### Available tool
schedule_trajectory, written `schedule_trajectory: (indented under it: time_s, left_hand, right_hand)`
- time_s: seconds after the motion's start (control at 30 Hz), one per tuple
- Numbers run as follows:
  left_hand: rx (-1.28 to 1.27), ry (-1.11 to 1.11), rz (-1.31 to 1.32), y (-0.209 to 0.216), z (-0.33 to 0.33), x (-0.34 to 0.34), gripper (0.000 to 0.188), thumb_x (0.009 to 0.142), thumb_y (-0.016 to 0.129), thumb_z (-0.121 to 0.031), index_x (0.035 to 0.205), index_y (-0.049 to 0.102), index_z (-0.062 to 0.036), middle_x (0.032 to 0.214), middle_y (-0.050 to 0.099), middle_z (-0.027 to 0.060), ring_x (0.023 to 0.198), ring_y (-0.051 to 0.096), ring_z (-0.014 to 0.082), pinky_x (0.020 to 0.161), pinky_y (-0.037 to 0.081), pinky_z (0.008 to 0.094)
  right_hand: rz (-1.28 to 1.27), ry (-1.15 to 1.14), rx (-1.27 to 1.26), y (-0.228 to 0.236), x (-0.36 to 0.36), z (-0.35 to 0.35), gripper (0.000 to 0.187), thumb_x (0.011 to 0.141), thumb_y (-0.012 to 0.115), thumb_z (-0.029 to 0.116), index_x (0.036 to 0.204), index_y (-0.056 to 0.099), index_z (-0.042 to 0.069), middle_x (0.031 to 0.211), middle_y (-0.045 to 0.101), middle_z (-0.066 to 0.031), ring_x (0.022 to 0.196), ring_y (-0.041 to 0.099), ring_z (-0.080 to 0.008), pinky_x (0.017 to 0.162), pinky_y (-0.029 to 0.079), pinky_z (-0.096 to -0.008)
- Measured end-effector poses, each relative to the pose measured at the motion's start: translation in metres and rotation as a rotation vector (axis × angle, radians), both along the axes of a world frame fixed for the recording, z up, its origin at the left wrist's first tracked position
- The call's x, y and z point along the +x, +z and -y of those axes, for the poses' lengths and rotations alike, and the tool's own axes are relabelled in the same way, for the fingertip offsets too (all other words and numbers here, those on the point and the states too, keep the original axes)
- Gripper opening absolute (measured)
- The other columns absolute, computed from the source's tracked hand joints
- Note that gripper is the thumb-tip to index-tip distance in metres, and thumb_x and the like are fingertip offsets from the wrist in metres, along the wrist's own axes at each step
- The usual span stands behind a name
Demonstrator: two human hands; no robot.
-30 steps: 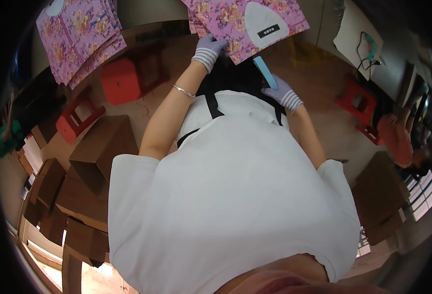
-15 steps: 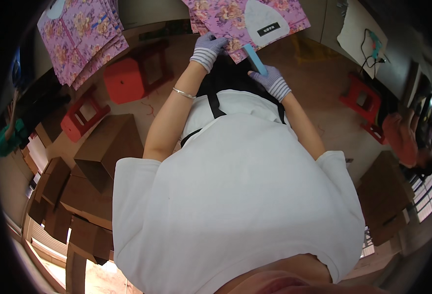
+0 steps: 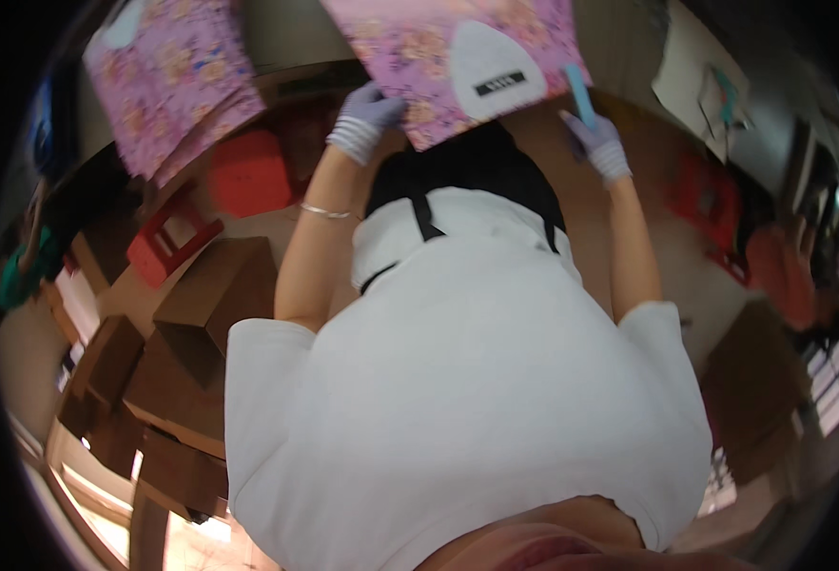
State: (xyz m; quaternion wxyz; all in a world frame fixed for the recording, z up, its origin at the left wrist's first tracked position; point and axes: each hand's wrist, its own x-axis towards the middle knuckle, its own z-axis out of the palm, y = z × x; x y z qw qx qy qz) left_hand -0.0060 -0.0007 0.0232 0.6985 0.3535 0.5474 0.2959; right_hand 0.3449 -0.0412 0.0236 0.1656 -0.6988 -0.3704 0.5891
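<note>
A pink floral-print flat piece [image 3: 415, 57] with a white rounded panel [image 3: 496, 71] and a dark label lies at the top middle, its near corner pointing toward me. My left hand [image 3: 370, 116], in a lilac glove with a white-striped cuff, pinches its left edge; the fingertips are partly hidden. Gloved the same way, my right hand [image 3: 597, 143] grips the lower end of a narrow light-blue bar [image 3: 579, 95]. The upper end of that bar overlaps the right edge of the floral piece; whether it touches, I cannot tell.
More pink floral pieces [image 3: 172, 86] are stacked at the upper left. Red stools [image 3: 250, 174] and brown cardboard boxes [image 3: 215, 295] stand on the floor at left. On the right are a pale sheet with a cable [image 3: 695, 76], another red stool [image 3: 703, 200] and a person in orange-red [image 3: 781, 271].
My hands have moved apart, the left one leftward and the right one rightward with the blue bar. The floral piece has shifted left and a little nearer to me.
</note>
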Motion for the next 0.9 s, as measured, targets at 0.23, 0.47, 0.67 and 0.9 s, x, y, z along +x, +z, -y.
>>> schedule_trajectory:
  time_s: [0.23, 0.47, 0.67, 0.9]
  left_hand:
    - [0.145, -0.054, -0.453, -0.021, -0.064, -0.008, 0.019, 0.068, 0.062, -0.015, 0.078, 0.057, 0.0010, 0.064, 0.056, 0.0069, 0.059, 0.054, 0.0150, 0.059, 0.047, 0.0268]
    - [0.375, 0.697, -1.186, 0.064, -0.061, -0.227, 0.038, 0.061, 0.068, -0.024, 0.088, 0.056, -0.0006, 0.081, 0.058, 0.0141, 0.076, 0.056, 0.0233, 0.072, 0.046, 0.0348]
    - [-0.110, 0.449, -1.511, 0.023, -0.012, -0.427, 0.054, 0.062, 0.070, -0.035, 0.099, 0.055, 0.0010, 0.098, 0.058, 0.0157, 0.090, 0.056, 0.0235, 0.081, 0.043, 0.0338]
    - [0.152, 0.545, 0.017, 0.075, 0.010, -0.325, 0.024, 0.076, 0.049, 0.001, 0.100, 0.046, -0.0056, 0.079, 0.055, 0.0041, 0.058, 0.050, 0.0142, 0.051, 0.044, 0.0244]
  right_hand:
    - [-0.011, -0.205, 0.007, -0.029, 0.056, 0.000, 0.023, 0.077, 0.060, 0.023, 0.064, 0.044, 0.014, 0.052, 0.037, 0.0064, 0.042, 0.032, -0.0042, 0.038, 0.023, -0.0209]
    - [0.105, -0.376, -0.094, -0.029, 0.125, 0.072, 0.018, 0.076, 0.060, 0.019, 0.074, 0.048, 0.007, 0.057, 0.046, -0.0003, 0.044, 0.042, -0.0091, 0.040, 0.033, -0.0233]
    - [0.239, -0.045, 0.020, -0.041, 0.097, 0.076, 0.022, 0.074, 0.061, 0.022, 0.076, 0.047, 0.004, 0.059, 0.048, -0.0022, 0.049, 0.043, -0.0105, 0.046, 0.035, -0.0239]
    - [0.549, 0.170, 0.050, 0.012, 0.040, 0.055, 0.039, 0.068, 0.064, 0.035, 0.087, 0.052, 0.003, 0.068, 0.053, -0.0087, 0.062, 0.049, -0.0169, 0.064, 0.041, -0.0293]
